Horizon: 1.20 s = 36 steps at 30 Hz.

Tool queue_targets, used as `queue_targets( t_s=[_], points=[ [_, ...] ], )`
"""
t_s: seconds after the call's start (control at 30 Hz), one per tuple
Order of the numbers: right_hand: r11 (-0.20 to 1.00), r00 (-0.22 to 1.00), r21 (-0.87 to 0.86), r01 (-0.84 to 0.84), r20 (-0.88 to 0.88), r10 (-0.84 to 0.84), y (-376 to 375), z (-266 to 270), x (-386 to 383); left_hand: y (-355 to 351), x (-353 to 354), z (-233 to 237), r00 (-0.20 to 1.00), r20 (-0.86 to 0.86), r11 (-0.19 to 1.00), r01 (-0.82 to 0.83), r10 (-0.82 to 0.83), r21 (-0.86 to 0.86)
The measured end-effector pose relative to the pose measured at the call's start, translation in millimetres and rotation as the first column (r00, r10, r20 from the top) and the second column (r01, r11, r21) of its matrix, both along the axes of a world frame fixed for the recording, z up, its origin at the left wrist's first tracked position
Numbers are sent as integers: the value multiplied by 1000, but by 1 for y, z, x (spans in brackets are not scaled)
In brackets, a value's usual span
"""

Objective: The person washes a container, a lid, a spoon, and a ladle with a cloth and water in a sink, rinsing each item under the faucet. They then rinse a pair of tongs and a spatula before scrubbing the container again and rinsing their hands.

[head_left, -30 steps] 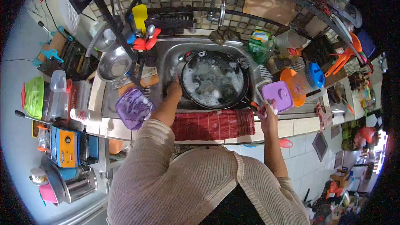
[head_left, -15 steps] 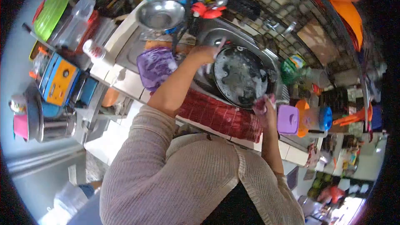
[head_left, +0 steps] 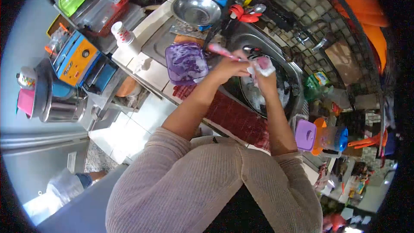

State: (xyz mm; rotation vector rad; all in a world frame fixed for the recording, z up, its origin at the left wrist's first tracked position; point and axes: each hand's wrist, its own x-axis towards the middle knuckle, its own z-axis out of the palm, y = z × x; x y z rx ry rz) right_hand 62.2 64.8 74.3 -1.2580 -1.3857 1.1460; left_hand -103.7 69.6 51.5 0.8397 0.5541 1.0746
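In the head view my left hand (head_left: 230,70) is closed around a slim pink-and-white utensil (head_left: 221,51), whose exact kind I cannot make out. Close beside it, my right hand (head_left: 267,82) grips a pink sponge (head_left: 262,64) covered in white suds. Both hands are over a round black pan (head_left: 282,95) that lies in the steel sink (head_left: 297,70) with soapy water in it. My right hand and forearm hide part of the pan. Left of the sink, a purple plastic container (head_left: 186,64) is coated with foam.
A steel bowl (head_left: 196,11) stands behind the purple container. A red ribbed mat (head_left: 237,118) lies along the counter's front edge. To the right are a lilac lid (head_left: 305,135) and a green bottle (head_left: 317,84). The faucet (head_left: 319,44) juts from the tiled wall.
My right hand has moved with the sponge from the pan's near edge up to my left hand, so the two now meet. The view has shifted, and the pink utensil points left.
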Motion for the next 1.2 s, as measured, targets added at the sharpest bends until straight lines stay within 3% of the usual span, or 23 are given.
queue_targets(
  t_s=[0.07, 0.13, 0.17, 0.2, 0.27, 0.33, 0.4, 0.43, 0.47, 0.5, 0.53, 0.6, 0.63, 0.73, 0.8, 0.83, 0.87, 0.93, 0.97, 1.03, 1.13, 1.17, 1.2],
  points=[
    [984, 990, 165, -62, 134, 40, 0, 8, 16, 1, -21, 7, 955, 101, 960, 276, -280, 52],
    [995, 976, 28, -92, 203, 85, -5, 29, 31, -15, -49, 34, 881, 54, 866, 448, -470, 224],
    [977, 937, 190, -97, 347, 26, -4, 22, 42, 0, -60, 29, 833, -241, 790, 551, -499, 269],
    [977, 940, 203, -67, 342, -7, -7, 26, 48, 3, -61, 34, 816, -251, 770, 576, -520, 275],
    [945, 863, 274, -177, 504, 16, -16, 34, 54, 4, -54, 44, 935, -161, 936, 334, -315, 113],
    [920, 744, 271, -284, 667, 33, -20, 30, 65, 18, -27, 43, 758, -147, 771, 634, -635, -63],
    [935, 533, 236, -264, 844, -63, -24, 25, 75, 11, 10, 51, 514, -575, 702, 695, -637, -158],
    [939, 532, 241, -248, 843, -76, -27, 22, 79, 9, 29, 42, 459, -672, 677, 731, -581, -86],
    [944, 650, 300, -136, 747, -144, -29, 17, 80, 8, 47, 26, 409, -757, 642, 766, -509, -17],
    [939, 745, 344, -17, 630, -217, -31, 13, 84, 4, 66, 17, 453, -798, 733, 680, -397, 22],
    [937, 744, 348, -3, 627, -231, -33, 8, 89, 5, 78, 0, 445, -801, 722, 691, -400, 23],
    [937, 867, 347, -46, 479, -135, -39, -1, 100, 8, 95, -30, 582, -767, 709, 659, -271, 250],
    [997, 922, 65, -43, 386, 14, -51, 15, 103, -10, 87, 5, 575, -721, 681, 705, -386, 197],
    [993, 901, -62, -96, 420, 113, -63, 8, 131, -2, 76, 6, 565, -584, 682, 731, -582, 28],
    [999, 924, -42, -2, 381, 18, -80, 5, 143, 35, 51, -26, 847, -423, 681, 518, -323, 517],
    [996, 956, 23, 87, 279, -89, -87, -5, 151, 48, 45, -52, 907, -406, 932, 239, -114, 274],
    [981, 968, 76, 177, 168, -187, -94, -15, 159, 61, 41, -84, 888, -449, 994, -114, 102, 0],
    [964, 956, -29, 263, 142, -257, -112, -30, 174, 94, 40, -152, 559, -819, 977, -213, 130, 10],
    [933, 941, -141, 331, 123, -315, -120, -34, 178, 98, 45, -164, 561, -818, 978, -209, 129, 11],
    [922, 928, -117, 370, 84, -362, -135, -38, 180, 98, 53, -175, 400, -909, 984, 169, -112, -47],
    [886, 897, -251, 390, -113, -427, -157, -31, 185, 88, 63, -207, -3, -947, 728, 638, -323, -250],
    [866, 882, -263, 425, -96, -462, -162, -26, 185, 116, 58, -319, 337, -852, 450, 738, 400, 503],
    [845, 864, -274, 460, -80, -497, -166, -24, 186, 119, 60, -321, 340, -852, 444, 741, 397, 503]
  ],
)
